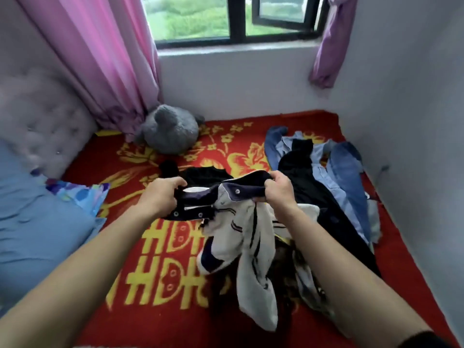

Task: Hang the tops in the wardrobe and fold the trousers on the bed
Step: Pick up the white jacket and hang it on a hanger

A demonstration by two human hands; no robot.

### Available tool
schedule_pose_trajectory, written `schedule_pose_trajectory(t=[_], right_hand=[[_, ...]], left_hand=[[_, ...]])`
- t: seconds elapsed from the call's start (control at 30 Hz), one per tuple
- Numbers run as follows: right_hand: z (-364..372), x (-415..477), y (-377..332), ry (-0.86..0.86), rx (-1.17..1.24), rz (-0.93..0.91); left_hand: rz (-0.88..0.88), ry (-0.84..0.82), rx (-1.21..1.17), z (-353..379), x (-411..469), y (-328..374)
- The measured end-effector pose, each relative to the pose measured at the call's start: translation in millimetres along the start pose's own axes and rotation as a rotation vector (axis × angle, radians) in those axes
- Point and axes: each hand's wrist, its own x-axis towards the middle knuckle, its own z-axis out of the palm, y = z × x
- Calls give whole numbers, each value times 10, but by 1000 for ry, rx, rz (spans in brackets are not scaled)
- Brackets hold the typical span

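So both hands are on the white-and-navy jacket, held up just above the bed around the middle. The left hand has its fingers curled round the dark snap-button edge, and the right hand is gripping the dark collar band. That top edge runs pretty much left to right between them, and the rest of the jacket hangs down toward the camera, sleeves bunched and drooping onto the red-and-yellow blanket.

Right behind it there's a black top lying flat. To the right is a pile of trousers, blue jeans with a black pair on top, running lengthwise along the wall side.

Back left corner has a grey plush toy against the pink curtain. There's a blue pillow on the left, below the tufted headboard.
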Motion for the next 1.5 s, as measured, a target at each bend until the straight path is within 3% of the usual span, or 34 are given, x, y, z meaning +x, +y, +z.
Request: schedule_pose_trajectory(t=[0.07,0.13,0.2,0.33,0.4,0.47,0.6,0.67,0.77,0.83,1.03,1.1,1.17,1.37,1.5], right_hand=[[54,-169,-514,-51,-96,-240],[102,-321,-859,-107,-243,-473],[193,-450,-1009,-159,-363,-616],[562,-761,-999,-302,-477,-714],[790,-983,-1010,-397,-458,-741],[1041,-1269,-1028,-481,-445,-771],[1566,-2039,-930,-624,-438,-808],[1851,-2501,-883,-672,-422,-829],[2309,-3286,-786,-728,-444,-882],[2632,-3914,-631,-802,-471,-925],[3627,-5941,-153,-1006,-475,-951],[3916,-6484,-46,-1091,-472,-930],[4203,-6957,46,-1170,-461,-919],[4964,-8280,387,-1332,-519,-1076],[5415,-9076,672,-1491,-484,-1011]], left_hand=[[-52,55,229,-171,-267,-47],[-138,128,201,-320,-545,-46],[-315,215,-104,-427,-879,-69],[-683,375,-1145,-585,-1697,-187],[-742,407,-1376,-678,-2099,-318],[-745,459,-1309,-729,-2485,-484],[-940,805,-796,-713,-3389,-925],[-1023,941,-768,-794,-3884,-1119],[-1110,1003,-675,-870,-4766,-1385],[-1168,1071,-738,-832,-5522,-1576],[-1128,1289,-1391,-990,-7724,-2070],[-1118,1288,-1550,-1110,-8326,-2193],[-1134,1330,-1572,-1234,-8865,-2350],[-1150,1686,-1446,-1515,-9994,-2847],[-1144,1842,-1296,-1612,-10635,-3182]])
